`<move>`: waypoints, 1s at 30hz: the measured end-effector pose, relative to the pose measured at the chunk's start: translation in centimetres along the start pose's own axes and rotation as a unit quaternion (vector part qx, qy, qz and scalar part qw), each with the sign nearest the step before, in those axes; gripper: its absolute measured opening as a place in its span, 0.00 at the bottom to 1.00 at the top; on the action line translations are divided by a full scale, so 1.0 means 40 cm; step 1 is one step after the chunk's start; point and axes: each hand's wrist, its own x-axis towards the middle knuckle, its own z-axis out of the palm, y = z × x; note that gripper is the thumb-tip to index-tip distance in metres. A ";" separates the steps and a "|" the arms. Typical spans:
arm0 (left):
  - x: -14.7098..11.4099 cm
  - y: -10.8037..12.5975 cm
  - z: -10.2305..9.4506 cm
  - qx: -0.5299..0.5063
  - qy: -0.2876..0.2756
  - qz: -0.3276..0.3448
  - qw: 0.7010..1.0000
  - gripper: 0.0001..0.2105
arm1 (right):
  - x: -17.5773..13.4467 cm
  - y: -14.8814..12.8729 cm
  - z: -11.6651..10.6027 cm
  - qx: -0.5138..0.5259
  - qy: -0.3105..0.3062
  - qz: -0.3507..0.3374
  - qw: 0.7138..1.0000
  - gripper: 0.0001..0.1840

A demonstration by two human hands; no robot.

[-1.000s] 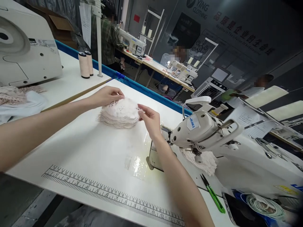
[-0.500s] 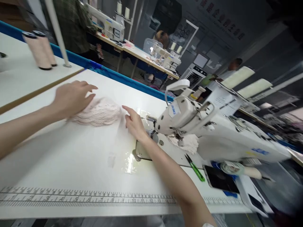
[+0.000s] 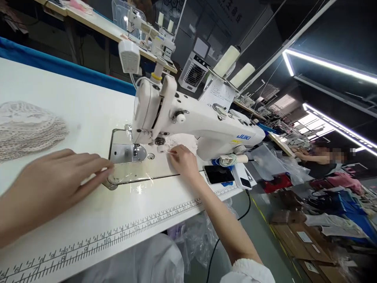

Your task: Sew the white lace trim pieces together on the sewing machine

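Note:
My left hand (image 3: 64, 177) is held over the table with its fingers stretched out and the thumb below them, its tips by the corner of the machine's needle plate. Nothing shows in it. Behind it lies a stack of pale lace pieces (image 3: 29, 127). At the front edge of more white lace (image 3: 184, 140) under the sewing machine (image 3: 188, 114) arm, my right hand (image 3: 185, 161) is closed, fingers and thumb together. A thin light bit shows at its fingertips, but what it grips is mostly hidden. The green thread snips are out of sight.
A phone (image 3: 219, 174), a cord-wrapped spool (image 3: 231, 159) and a white device (image 3: 243, 177) lie right of my right hand. A printed ruler (image 3: 135, 228) runs along the table's front edge. Thread cones (image 3: 226, 61) stand behind the machine. A person (image 3: 318, 157) is far right.
The view has swung right. My left hand has left the lace stack and come toward the needle plate. My right hand has gone from beside the stack to the lace under the machine arm.

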 end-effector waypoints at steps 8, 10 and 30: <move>0.006 0.053 0.027 0.083 0.026 0.089 0.992 0.23 | 0.026 0.002 0.022 -0.016 0.002 0.010 1.000 0.09; -0.010 0.041 0.027 0.083 0.015 0.063 0.994 0.23 | 0.031 0.002 0.014 -0.010 0.007 0.013 1.000 0.09; -0.016 0.076 0.053 -0.206 -0.190 -0.085 0.956 0.14 | -0.140 -0.239 -0.007 0.392 -0.161 -0.105 0.900 0.06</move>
